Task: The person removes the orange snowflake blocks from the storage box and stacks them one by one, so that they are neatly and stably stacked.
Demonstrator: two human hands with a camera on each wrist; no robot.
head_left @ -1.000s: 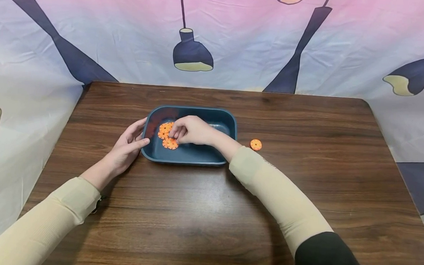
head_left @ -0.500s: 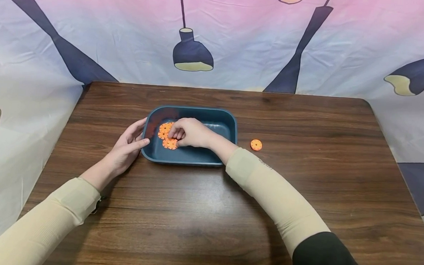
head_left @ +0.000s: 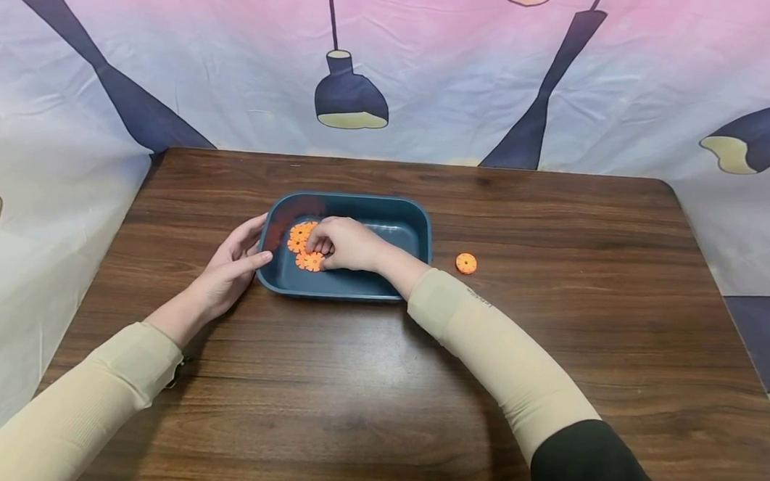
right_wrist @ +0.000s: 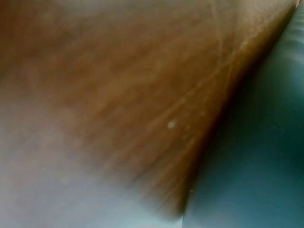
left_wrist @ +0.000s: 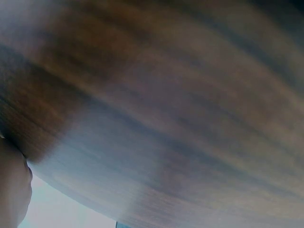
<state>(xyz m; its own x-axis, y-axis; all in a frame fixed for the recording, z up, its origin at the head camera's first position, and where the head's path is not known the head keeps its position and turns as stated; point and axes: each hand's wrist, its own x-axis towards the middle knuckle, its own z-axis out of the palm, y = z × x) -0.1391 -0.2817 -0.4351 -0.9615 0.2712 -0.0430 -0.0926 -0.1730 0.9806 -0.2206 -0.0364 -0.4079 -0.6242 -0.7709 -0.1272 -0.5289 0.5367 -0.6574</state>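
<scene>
Behind the tabletop and down both sides: printed cloth backdrop (head_left: pixel 433 69), pink fading to pale blue, patterned with dark lamp shapes. In front of it: table (head_left: pixel 350 406), dark brown wood grain, shown blurred in both wrist views.

From the lower right: right arm in cream sleeve (head_left: pixel 503 356), dark cloth (head_left: pixel 589 469) higher up, slanted inward over the near right corner of the blue tub (head_left: pixel 356 286). From the lower left: left arm in matching cream sleeve (head_left: pixel 76 399), angled inward.

On the table, toward the back: same blue tub, rectangular with rounded corners, upright, long side across.

At its left end: left hand (head_left: pixel 229 269), thumb apart from the fingers, holding the tub with thumb at the rim and fingers along the outer wall.

Inside the tub, left of its middle: right hand (head_left: pixel 348 244), back uppermost, fingers bent downward, thumb and index tips slightly apart. Cannot tell whether clamped on anything.

Beside and beneath those fingertips, mostly to the left: cluster of orange discs (head_left: pixel 297 239), notched, lying on the tub floor, partly covered by the fingers; exact count hidden.

Outside the tub, near its right end: loose orange disc (head_left: pixel 466 264), flat on the table, well apart from the fingers of both hands.
</scene>
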